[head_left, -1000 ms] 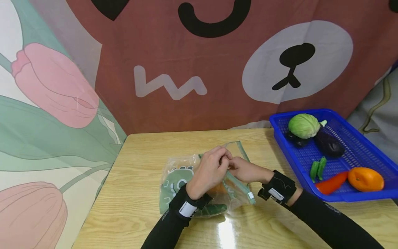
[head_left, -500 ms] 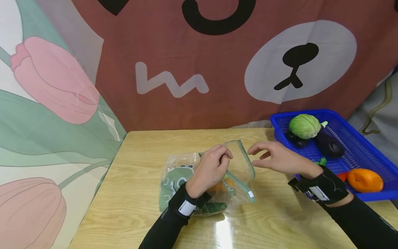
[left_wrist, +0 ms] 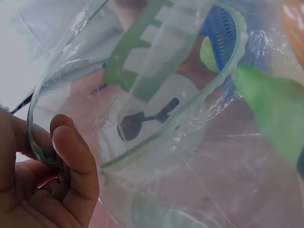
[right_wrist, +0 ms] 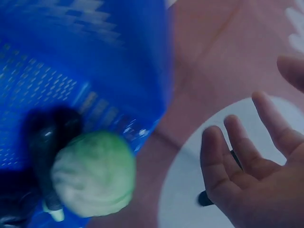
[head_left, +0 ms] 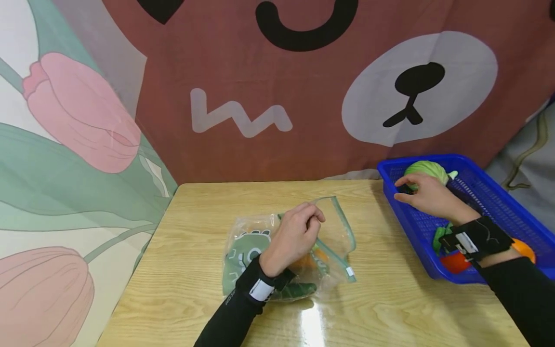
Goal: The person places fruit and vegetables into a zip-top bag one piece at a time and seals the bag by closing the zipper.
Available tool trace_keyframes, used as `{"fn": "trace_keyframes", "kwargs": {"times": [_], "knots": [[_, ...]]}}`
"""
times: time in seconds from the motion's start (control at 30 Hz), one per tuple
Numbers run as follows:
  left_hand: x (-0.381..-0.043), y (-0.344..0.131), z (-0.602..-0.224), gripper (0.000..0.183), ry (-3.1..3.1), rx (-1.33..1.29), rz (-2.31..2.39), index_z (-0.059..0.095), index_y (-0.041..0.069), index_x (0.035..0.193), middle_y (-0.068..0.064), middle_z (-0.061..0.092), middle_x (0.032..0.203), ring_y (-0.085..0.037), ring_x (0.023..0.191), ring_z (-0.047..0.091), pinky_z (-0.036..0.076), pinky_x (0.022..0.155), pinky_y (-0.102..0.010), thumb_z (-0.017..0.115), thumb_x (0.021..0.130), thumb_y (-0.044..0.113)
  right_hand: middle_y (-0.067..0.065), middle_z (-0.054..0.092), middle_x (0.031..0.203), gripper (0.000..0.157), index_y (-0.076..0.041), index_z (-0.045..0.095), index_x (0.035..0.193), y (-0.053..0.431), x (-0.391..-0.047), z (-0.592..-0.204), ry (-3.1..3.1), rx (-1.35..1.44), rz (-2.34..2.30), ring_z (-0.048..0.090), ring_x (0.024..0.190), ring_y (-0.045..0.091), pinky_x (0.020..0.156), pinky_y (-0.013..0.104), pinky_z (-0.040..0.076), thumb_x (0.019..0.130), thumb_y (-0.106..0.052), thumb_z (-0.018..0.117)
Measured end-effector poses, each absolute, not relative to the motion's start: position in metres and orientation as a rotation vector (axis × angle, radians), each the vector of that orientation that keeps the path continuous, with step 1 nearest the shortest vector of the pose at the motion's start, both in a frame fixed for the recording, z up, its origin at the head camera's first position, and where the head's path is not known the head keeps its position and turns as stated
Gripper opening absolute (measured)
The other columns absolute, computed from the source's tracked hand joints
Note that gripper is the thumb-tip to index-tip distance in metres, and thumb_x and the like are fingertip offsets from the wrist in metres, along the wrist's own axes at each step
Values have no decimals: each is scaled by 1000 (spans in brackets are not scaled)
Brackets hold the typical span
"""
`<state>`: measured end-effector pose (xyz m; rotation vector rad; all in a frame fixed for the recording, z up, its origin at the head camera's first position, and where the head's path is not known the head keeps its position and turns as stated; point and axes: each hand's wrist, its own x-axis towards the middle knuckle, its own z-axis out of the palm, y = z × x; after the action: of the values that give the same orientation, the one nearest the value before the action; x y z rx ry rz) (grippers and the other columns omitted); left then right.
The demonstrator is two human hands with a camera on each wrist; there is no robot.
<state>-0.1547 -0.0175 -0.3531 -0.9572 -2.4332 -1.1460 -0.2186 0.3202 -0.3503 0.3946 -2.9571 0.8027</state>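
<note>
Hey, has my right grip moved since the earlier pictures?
Yes, rightward: in the head view, the right grip was at the plastic bag and is now over the blue basket, which has stayed put.

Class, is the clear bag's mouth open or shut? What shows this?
Open: the bag has its green edges apart; the left hand pinches one.

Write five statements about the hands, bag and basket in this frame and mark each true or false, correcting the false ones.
1. The left hand pinches the rim of the clear plastic bag with green trim. True.
2. That bag's mouth is sealed. False: it gapes open.
3. The right hand holds nothing. True.
4. A round green cabbage lies in the blue perforated plastic basket. True.
5. The basket stands left of the bag. False: it stands right.
</note>
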Motion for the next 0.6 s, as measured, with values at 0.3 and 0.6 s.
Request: {"fn": "trace_keyframes", "kwargs": {"times": [0.3,0.6], "knots": [[-154,-18,-353,23,-2427,-961,-1127,64,11,88,2,57,83,-8,61,43,37,57,-20,43,93,2,34,53,113,40,7,61,109,354,-246,-366,-2815,305,638,43,107,50,87,61,31,81,-19,71],[-153,-19,-353,24,-2444,-947,-1121,64,11,89,3,56,84,-7,61,42,36,56,-20,42,94,3,42,6,142,88,4,27,144,379,-265,-374,-2863,126,674,0,130,61,98,71,4,78,-28,75]]}}
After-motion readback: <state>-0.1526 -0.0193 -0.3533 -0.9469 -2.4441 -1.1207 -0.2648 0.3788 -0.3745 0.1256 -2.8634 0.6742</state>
